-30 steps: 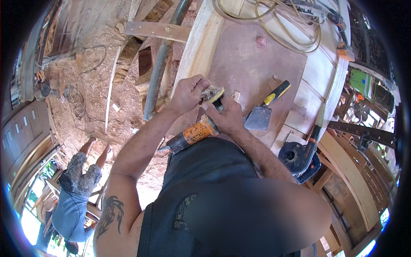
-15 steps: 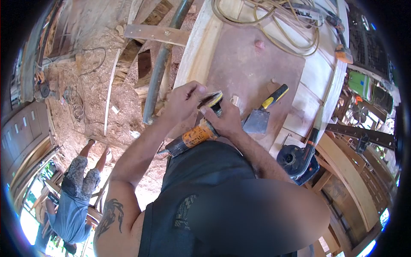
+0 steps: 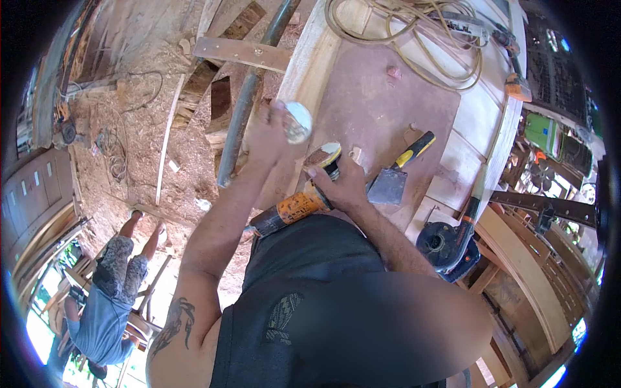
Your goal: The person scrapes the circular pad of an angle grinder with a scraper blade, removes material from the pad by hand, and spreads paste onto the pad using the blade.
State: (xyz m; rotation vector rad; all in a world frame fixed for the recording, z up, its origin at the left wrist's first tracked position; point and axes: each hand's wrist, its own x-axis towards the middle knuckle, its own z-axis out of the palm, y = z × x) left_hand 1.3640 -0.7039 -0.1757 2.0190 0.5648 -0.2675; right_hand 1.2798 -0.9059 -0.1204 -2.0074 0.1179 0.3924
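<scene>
My left hand (image 3: 264, 139) is raised over the edge of the work surface, its fingers on a round, pale sanding disc (image 3: 298, 123) blurred by motion. My right hand (image 3: 343, 184) grips the head of an orange and black angle grinder (image 3: 299, 205). The grinder's body lies across the front of my waist. On its head, the round pad (image 3: 323, 154) with a yellow rim faces up towards the left hand. Right of the right hand, a putty knife (image 3: 391, 181) with a wide blade and a yellow and black handle rests on the brown board.
Coiled hose or cord (image 3: 414, 32) lies on the far surface. A cordless drill (image 3: 514, 71) is at its right edge, and a blower (image 3: 446, 239) sits nearer me. A metal pipe (image 3: 242, 123) slopes along the left. Another person (image 3: 116, 291) stands at lower left.
The pale disc has come away from the grinder's pad in my left hand, which moved up and left. My right hand still holds the grinder almost in place.
</scene>
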